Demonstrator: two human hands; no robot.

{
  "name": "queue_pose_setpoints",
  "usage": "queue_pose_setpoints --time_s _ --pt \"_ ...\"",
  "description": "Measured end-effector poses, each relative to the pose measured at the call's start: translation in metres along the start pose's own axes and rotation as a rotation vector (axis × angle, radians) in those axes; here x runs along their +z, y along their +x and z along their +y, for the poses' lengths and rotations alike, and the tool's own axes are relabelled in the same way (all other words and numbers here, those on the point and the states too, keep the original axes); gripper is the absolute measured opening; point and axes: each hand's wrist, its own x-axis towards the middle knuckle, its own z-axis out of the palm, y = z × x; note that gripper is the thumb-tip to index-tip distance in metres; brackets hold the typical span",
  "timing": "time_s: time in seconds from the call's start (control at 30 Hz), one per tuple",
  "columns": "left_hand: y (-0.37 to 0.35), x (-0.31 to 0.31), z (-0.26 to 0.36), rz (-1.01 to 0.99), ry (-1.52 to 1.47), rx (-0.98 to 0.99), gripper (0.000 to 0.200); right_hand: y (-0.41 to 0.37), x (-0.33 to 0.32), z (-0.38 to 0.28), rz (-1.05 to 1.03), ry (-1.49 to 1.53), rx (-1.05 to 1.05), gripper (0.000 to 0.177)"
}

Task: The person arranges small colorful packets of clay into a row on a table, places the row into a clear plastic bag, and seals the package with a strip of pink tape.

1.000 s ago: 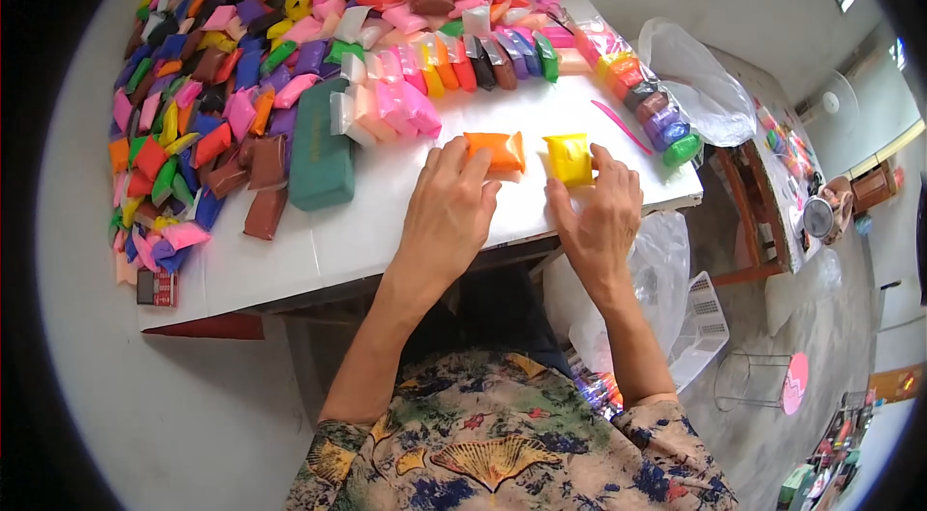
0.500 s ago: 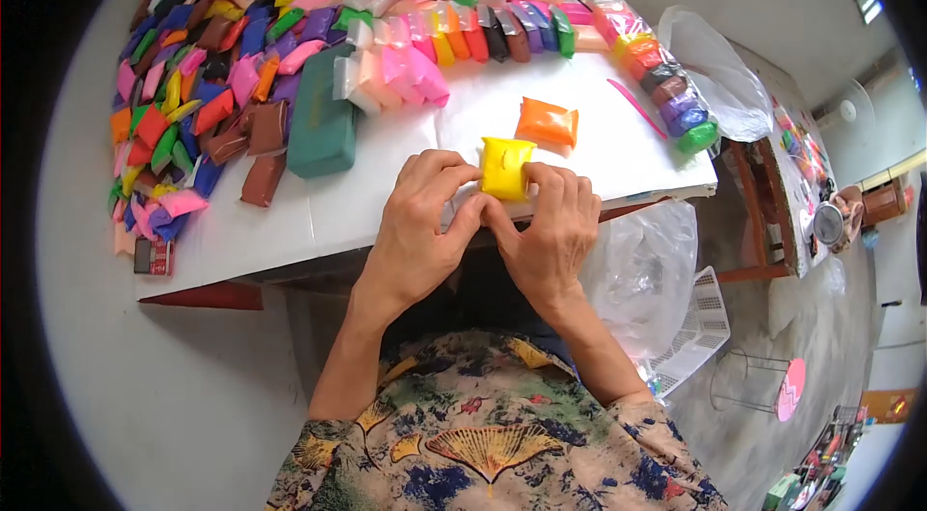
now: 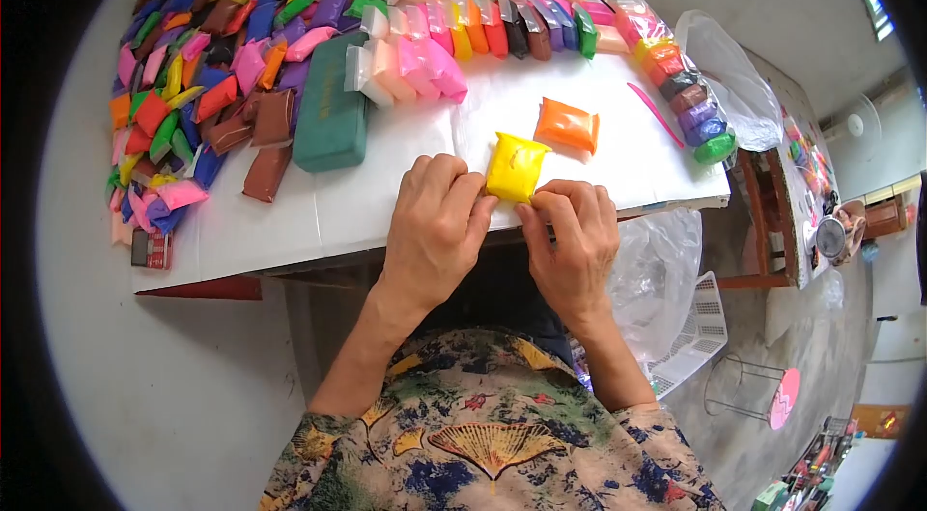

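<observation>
A yellow packet [image 3: 517, 166] is at the front edge of the white table, slightly tilted. My left hand [image 3: 435, 221] pinches its lower left corner between thumb and fingers. At its lower right corner, my right hand [image 3: 573, 245] grips with thumb and forefinger. Just behind the yellow packet lies an orange packet [image 3: 568, 126], which neither hand touches. A row of upright packets in several colours [image 3: 497, 29] stands farther back, with pink packets [image 3: 425, 67] in front of its left end.
A green box [image 3: 331, 115] stands on the white table [image 3: 406, 149], left of the hands. Many coloured packets [image 3: 222, 96] are heaped behind and left. A clear bag of packets [image 3: 690, 98] lies right; a white basket [image 3: 697, 332] sits below the edge.
The yellow packet has tilted, and my fingers have shifted to its lower corners. My thumbs, close together before, are now apart. The view has moved slightly.
</observation>
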Motion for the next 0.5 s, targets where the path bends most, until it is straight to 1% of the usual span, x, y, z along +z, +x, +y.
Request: queue_pose_setpoints --time_s 0.07,0.17,0.37,0.47,0.5 --pt "0.001 0.002 0.0 0.026 0.063 0.073 0.015 0.001 0.001 0.0 0.007 0.008 -0.02 0.018" --pt "-0.001 0.004 0.0 -0.027 0.131 0.079 0.017 0.003 0.003 0.0 0.005 0.026 -0.019 0.017" --pt "-0.002 0.012 0.004 0.033 0.155 0.047 0.017 0.006 0.004 0.0 -0.014 0.072 -0.012 0.015" --pt "-0.005 0.017 0.006 0.14 0.104 0.046 0.019 0.012 -0.004 0.001 -0.095 0.122 0.059 0.015" --pt "-0.006 0.015 0.008 0.15 0.099 0.048 0.019 0.015 -0.009 -0.001 -0.146 0.199 0.17 0.016"
